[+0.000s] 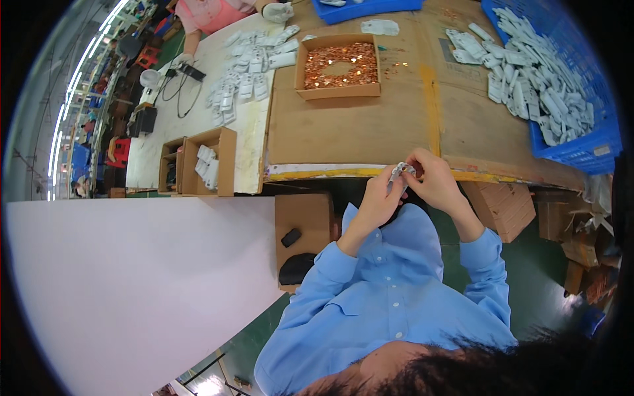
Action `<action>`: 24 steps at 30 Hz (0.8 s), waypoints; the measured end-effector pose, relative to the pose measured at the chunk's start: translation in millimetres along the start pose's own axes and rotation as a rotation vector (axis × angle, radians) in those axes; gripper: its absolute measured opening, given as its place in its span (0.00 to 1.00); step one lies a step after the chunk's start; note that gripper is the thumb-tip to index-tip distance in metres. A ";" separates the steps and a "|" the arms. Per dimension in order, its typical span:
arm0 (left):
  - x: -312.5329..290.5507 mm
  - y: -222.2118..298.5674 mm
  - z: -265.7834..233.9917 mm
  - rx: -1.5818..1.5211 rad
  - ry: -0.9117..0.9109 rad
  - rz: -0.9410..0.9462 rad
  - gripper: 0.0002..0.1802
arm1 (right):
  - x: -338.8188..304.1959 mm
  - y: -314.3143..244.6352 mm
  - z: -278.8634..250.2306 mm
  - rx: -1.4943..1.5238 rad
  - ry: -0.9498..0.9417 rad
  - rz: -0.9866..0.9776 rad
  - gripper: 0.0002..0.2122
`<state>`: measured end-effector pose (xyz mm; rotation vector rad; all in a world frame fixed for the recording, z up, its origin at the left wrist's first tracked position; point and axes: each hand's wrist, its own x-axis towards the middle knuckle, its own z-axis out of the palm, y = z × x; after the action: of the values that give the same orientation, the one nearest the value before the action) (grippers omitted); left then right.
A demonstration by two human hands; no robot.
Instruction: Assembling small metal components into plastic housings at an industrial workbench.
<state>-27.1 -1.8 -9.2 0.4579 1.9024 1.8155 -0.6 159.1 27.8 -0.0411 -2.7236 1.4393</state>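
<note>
Close to the table's front edge, both hands meet on a small white plastic casing (400, 171). The fingers of my left hand (378, 201) are wrapped round its lower part. My right hand (436, 183) pinches at its top, thumb and forefinger bent over it. Whether a tiny metal part sits between the right fingertips is too small to see. Beyond the hands, an open cardboard box (342, 92) holds many small copper-coloured metal pieces (318, 74). A single white casing (380, 27) lies flat behind that box.
At the right, white casings (555, 99) spill from a tilted blue crate (581, 153). More casings (247, 63) are heaped on the left table, near a co-worker's gloved hand (278, 12). Small cardboard boxes (228, 162) stand at its corner. A white panel (132, 284) fills the lower left.
</note>
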 end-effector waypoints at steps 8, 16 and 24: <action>-6.8 -13.9 -67.8 0.313 0.167 -0.016 0.14 | 22.8 28.7 21.3 0.260 0.045 -0.075 0.12; 78.3 -11.3 -216.6 0.124 0.668 -0.044 0.09 | 35.3 89.6 34.0 0.388 0.408 0.110 0.07; 208.5 -18.1 -380.5 0.113 0.909 0.101 0.19 | 34.0 86.0 34.2 0.340 0.423 0.068 0.07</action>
<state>-407.1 -209.4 -42.7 -0.3240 2.5884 2.2011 -37.2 181.0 -61.1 -0.3771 -2.1399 1.6658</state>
